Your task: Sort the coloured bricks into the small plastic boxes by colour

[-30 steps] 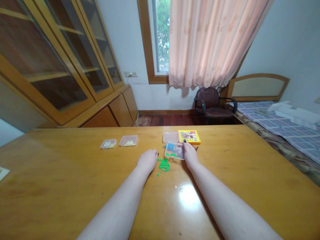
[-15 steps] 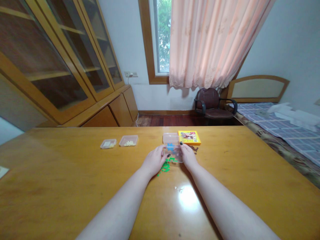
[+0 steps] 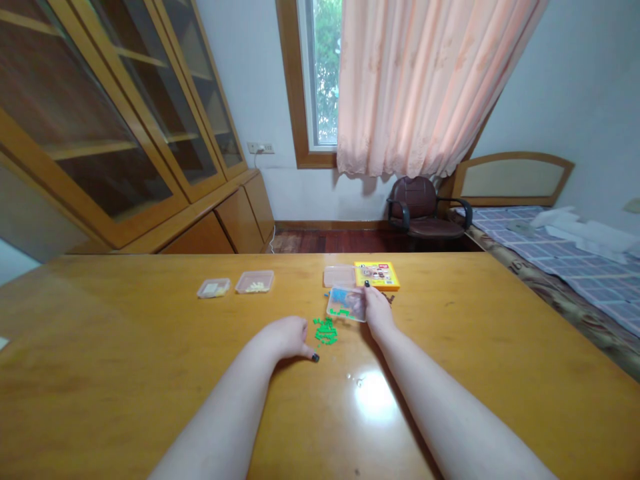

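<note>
My right hand [image 3: 378,311] grips the right edge of a small clear plastic box [image 3: 347,304], which holds blue and green beads and tilts slightly on the wooden table [image 3: 150,313]. A loose pile of green beads [image 3: 325,331] lies just left of and below that box. My left hand [image 3: 284,337] rests on the table beside the pile, fingers curled and holding nothing visible. Behind the box are a pale pink plastic tray [image 3: 339,275] and a yellow bead package [image 3: 377,275].
Two small clear boxes [image 3: 213,288] [image 3: 255,282] with pale contents stand on the table to the left. A glass-fronted wooden cabinet [image 3: 120,113] fills the left side. A dark chair [image 3: 420,208] and a bed [image 3: 565,253] lie beyond the table.
My left hand has let go of the clear box and moved left and toward me, past the green pile. My right hand stays on the box.
</note>
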A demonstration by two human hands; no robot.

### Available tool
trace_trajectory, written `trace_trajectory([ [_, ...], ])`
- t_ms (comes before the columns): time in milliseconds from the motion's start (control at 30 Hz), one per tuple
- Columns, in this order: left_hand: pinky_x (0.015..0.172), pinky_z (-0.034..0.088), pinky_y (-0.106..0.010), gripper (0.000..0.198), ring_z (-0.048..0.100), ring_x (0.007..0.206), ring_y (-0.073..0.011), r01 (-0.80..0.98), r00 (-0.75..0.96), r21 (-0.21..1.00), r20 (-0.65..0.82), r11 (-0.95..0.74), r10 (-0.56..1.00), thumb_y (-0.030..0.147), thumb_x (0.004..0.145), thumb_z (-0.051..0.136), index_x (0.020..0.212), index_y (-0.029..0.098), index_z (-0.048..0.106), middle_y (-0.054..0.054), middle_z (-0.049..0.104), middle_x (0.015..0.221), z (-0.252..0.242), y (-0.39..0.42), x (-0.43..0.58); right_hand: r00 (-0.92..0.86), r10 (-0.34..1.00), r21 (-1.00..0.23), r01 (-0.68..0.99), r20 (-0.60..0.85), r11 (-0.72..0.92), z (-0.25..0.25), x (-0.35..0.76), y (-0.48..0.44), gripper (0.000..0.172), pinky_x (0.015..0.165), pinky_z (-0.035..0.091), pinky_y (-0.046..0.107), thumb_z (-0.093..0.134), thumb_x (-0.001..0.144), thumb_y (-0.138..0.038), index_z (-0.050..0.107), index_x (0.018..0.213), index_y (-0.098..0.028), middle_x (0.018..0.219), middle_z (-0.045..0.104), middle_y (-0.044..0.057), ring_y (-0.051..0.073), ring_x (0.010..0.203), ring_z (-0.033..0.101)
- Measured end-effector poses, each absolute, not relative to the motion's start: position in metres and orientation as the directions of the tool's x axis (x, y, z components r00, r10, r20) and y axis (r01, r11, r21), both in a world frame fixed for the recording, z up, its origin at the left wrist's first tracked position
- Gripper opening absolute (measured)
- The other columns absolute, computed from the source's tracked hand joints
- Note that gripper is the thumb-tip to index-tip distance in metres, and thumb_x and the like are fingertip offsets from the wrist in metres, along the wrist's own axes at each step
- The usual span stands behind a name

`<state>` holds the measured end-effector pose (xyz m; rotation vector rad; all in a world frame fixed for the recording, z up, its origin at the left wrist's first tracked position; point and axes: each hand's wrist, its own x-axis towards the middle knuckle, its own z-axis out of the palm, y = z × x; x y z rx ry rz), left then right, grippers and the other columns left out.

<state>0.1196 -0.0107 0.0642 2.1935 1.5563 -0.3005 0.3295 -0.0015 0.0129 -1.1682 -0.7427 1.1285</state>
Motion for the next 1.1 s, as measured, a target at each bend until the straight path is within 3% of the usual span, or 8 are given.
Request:
trace_trajectory([
  [233,0.046,0.027,-0.023,0.031,0.053,0.058,-0.0147,0.884,0.449,0.275,-0.279,-0.378,0.849,0.050,0.062,0.063,0.071,0.021,0.057,0.001,0.061,0.066,0.054,0.004,0.118,0.304,0.948,-0.964,-0.267,-0.099,-0.015,0.018,0.330,-0.003,0.031,0.046,0.039,0.025,0.052,0.067,-0.048,0.058,0.067,-0.017,0.059,0.063,0.002,0.012,0.044,0.047],
  [533,0.063,0.040,-0.027,0.031,0.060,0.075,-0.0197,0.868,0.494,0.170,-0.201,-0.466,0.846,0.042,0.083,0.038,0.083,0.022,0.062,-0.006,0.066,0.085,0.050,0.001,0.130,0.321,0.942,-0.970,-0.243,-0.098,-0.018,0.017,0.329,-0.003,0.031,0.048,0.040,0.026,0.052,0.065,-0.048,0.058,0.065,-0.018,0.059,0.063,0.002,0.014,0.045,0.050],
  [833,0.064,0.044,-0.030,0.036,0.061,0.078,-0.0228,0.902,0.430,0.140,-0.195,-0.409,0.882,0.048,0.083,0.037,0.085,0.021,0.061,-0.008,0.066,0.086,0.050,-0.001,0.135,0.325,0.941,-0.973,-0.229,-0.093,-0.018,0.018,0.329,-0.003,0.028,0.049,0.040,0.027,0.051,0.067,-0.046,0.059,0.066,-0.019,0.057,0.063,0.002,0.015,0.046,0.050],
  [1100,0.066,0.045,-0.031,0.028,0.061,0.079,-0.0226,0.911,0.412,0.091,-0.156,-0.402,0.898,0.035,0.083,0.036,0.086,0.021,0.060,-0.008,0.066,0.087,0.045,-0.001,0.141,0.310,0.945,-0.966,-0.259,-0.104,-0.021,0.018,0.329,-0.003,0.030,0.047,0.040,0.027,0.052,0.066,-0.048,0.058,0.066,-0.019,0.063,0.065,0.003,0.014,0.045,0.049],
])
